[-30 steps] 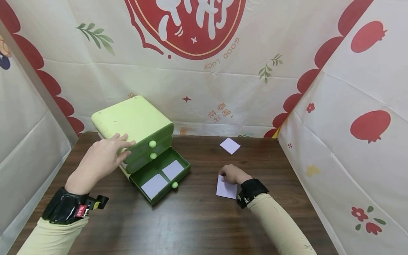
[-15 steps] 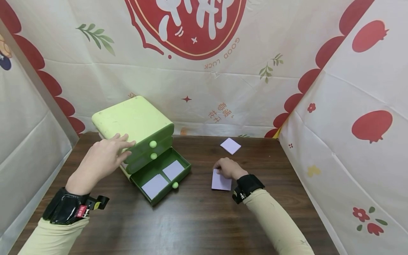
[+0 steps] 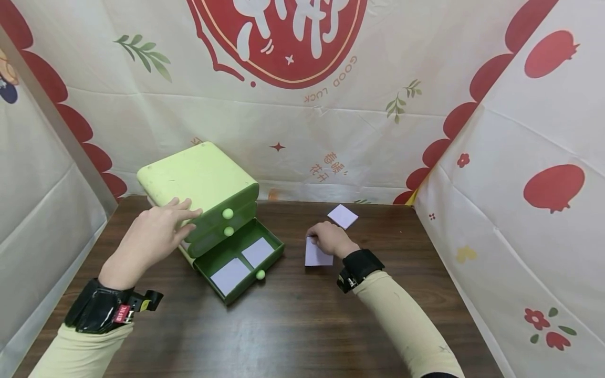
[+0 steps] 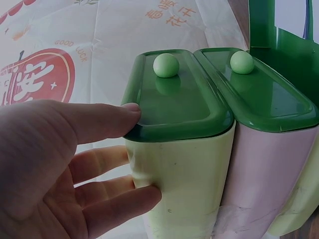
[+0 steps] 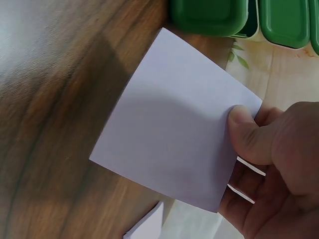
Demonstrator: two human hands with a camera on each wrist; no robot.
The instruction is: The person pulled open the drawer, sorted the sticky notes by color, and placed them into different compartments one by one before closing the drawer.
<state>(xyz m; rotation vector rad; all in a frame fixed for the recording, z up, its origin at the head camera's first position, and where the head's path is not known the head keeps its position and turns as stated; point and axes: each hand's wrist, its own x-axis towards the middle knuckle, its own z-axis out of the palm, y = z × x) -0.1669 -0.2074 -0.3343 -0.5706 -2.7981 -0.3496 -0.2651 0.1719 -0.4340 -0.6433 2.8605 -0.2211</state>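
Observation:
My right hand (image 3: 329, 239) pinches a square lilac sticky-note pad (image 3: 319, 255) by one edge above the table. In the right wrist view the thumb lies flat on the pad (image 5: 169, 124), with fingers behind it. My left hand (image 3: 156, 231) rests on the corner of a small green drawer cabinet (image 3: 198, 173). In the left wrist view its thumb touches the dark green front of the top drawer (image 4: 174, 109) and the loosely bent fingers lie along the cabinet's top. The bottom drawer (image 3: 279, 251) is pulled out, with two lilac pads (image 3: 230, 276) inside, one per compartment.
Another lilac pad (image 3: 343, 216) lies at the back of the brown wooden table (image 3: 302, 325). White printed cloth (image 3: 302, 131) closes off the back and both sides. Round knobs (image 3: 260, 274) stick out from the drawer fronts.
My right hand has carried the lilac pad left and toward the back, closer to the pulled-out drawer. The left hand has stayed on the cabinet.

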